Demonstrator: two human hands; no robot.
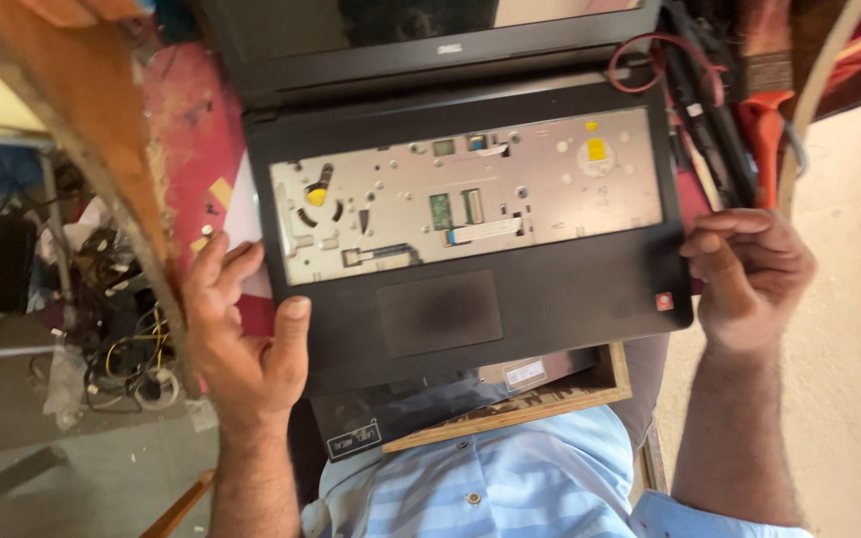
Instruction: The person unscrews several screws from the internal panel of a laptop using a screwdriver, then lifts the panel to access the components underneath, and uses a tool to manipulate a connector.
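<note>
Black plastic laptop (510, 299) with its keyboard removed sits between my hands: left hand (241, 329) grips its near-left corner, right hand (749, 274) clamps its right edge.

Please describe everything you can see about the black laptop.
The black laptop lies open on a red-topped table. Its keyboard is removed, showing a silver metal plate with holes, small green parts and flat cables. The dark touchpad sits below it. The left hand grips its front left corner; the right hand holds its right edge.
</note>
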